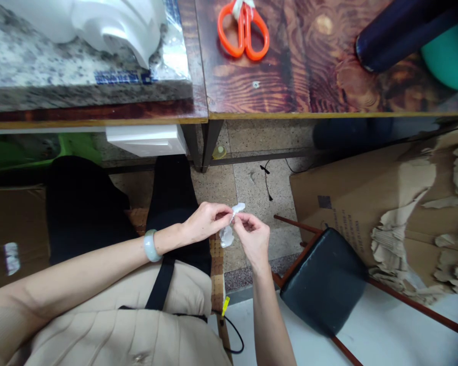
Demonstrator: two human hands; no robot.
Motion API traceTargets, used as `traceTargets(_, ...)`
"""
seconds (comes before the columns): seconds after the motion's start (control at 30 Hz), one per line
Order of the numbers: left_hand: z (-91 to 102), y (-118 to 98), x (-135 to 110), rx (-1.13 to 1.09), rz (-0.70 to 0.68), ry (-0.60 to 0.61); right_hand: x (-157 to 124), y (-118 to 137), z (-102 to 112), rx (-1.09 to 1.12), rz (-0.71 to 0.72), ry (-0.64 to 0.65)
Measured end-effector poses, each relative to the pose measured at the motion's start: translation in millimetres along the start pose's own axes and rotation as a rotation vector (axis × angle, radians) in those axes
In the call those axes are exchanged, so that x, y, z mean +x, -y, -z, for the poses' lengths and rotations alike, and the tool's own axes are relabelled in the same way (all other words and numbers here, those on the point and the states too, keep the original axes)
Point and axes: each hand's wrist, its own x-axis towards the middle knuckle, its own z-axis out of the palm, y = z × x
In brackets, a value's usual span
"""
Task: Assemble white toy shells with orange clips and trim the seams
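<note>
Both of my hands meet below the table edge, over my lap. My left hand (205, 221), with a pale jade bangle (151, 246) on the wrist, pinches the top of a small crumpled white scrap (229, 230), paper or tape. My right hand (254, 236) pinches the same scrap from the other side, fingers pressed together. Part of the scrap hangs down between the two hands.
Orange-handled scissors (244, 31) lie on the dark wooden table (301, 86). A dark roll (397, 31) rests at the table's right; white moulded foam (110, 23) sits on a stone slab at left. A black-seated stool (322, 279) and torn cardboard (397, 203) stand on the floor to my right.
</note>
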Motion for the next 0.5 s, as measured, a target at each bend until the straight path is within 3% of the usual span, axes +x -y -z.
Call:
traceTargets(0.27, -2.0, 7.6, 4.4, -0.266, 0.162, -0.062, 4.9, -11.5, 0.0, 0.097, -0.066, -0.017)
traceTargets(0.5, 8.2, 18.0, 18.2, -0.579, 0.342, -0.253, 16.3, -40.5, 14.7, 0.237, -0.169, -0.118)
